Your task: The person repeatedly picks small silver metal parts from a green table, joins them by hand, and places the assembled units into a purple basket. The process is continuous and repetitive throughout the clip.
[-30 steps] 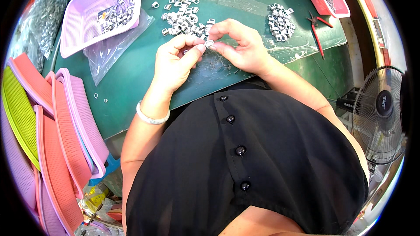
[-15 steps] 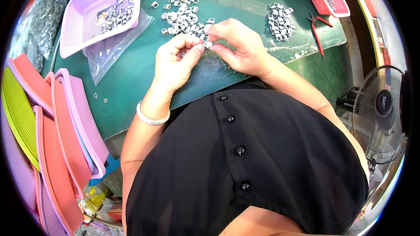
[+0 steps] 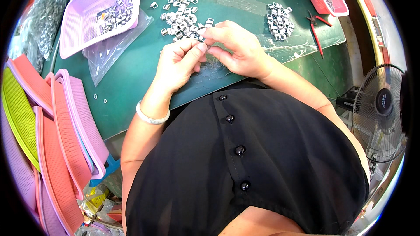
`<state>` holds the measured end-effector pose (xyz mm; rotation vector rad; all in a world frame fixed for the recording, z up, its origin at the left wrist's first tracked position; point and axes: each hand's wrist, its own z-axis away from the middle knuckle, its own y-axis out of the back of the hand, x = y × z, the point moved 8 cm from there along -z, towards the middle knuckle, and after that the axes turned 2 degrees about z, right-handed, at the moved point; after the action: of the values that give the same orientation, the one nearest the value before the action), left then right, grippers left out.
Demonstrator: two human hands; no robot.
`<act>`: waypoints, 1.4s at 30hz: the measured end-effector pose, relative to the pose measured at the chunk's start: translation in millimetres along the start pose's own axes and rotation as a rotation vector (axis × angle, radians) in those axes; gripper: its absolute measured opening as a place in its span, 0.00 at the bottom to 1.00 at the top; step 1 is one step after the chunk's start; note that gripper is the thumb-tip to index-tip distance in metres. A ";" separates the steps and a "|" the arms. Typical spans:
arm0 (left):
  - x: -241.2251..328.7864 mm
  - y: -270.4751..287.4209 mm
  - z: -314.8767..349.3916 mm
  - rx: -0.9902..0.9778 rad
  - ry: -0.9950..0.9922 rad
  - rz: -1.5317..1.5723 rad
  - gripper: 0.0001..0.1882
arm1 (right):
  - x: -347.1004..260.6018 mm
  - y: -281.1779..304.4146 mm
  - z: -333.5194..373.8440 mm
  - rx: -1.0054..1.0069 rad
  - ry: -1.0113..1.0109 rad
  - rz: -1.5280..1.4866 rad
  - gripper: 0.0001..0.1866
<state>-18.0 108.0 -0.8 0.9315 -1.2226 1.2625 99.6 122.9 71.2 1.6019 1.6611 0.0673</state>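
By the metal links (image 3: 185, 20): left hand (image 3: 176, 64) pinched, right hand (image 3: 240, 50) parted — contents I can't discern; fingerwork, seemingly, next needing steadiness.

Shiny metal pieces (image 3: 183, 21), plastic basket (image 3: 82, 22), smooth tabletop (image 3: 127, 88) (scuffed near its edge), glossy buttons (image 3: 239, 150)
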 end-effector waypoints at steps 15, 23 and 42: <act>-7.2 6.8 -4.5 0.009 0.035 0.315 0.08 | 43.2 -9.5 17.2 -0.198 -0.252 0.415 0.11; -7.3 11.2 -6.2 -0.021 0.011 0.444 0.09 | 39.7 -15.4 16.1 -0.177 -0.227 0.409 0.09; -6.4 9.4 -3.9 0.069 0.033 0.210 0.04 | 11.0 -4.9 -1.4 -0.059 -0.066 0.092 0.11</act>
<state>-26.1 111.9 -8.8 0.8444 -1.2828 1.4882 96.2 132.1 63.9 1.6187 1.5210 0.1086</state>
